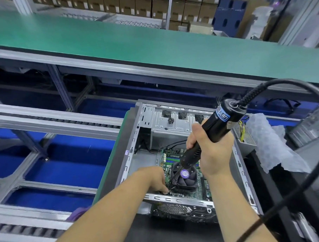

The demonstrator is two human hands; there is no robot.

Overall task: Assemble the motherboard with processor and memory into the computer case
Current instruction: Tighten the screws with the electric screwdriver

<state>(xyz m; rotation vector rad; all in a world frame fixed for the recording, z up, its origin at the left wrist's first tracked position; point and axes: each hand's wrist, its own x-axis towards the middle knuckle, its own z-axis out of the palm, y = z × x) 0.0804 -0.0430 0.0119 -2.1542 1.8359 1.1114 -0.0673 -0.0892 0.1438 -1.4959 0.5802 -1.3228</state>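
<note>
Brown boxes (134,4) fill shelves behind a long green counter (140,43). Nearer, the open computer case (134,130) holds the green board (169,160) with its fan (186,177). The right hand (211,147) grips a black screwdriver (209,134). The left hand (153,178) pinches its tip on the board.

Both bare forearms reach in from six o'clock. The right hand (211,150) is raised toward one o'clock, wrist bent back, its fingers (190,138) wrapped round a black electric screwdriver (215,127) tilted down toward seven o'clock. The left hand (150,177) sits lower, knuckles up, its fingers (164,189) seemingly pinching something small by the tool's tip, though too little shows to be sure.
</note>
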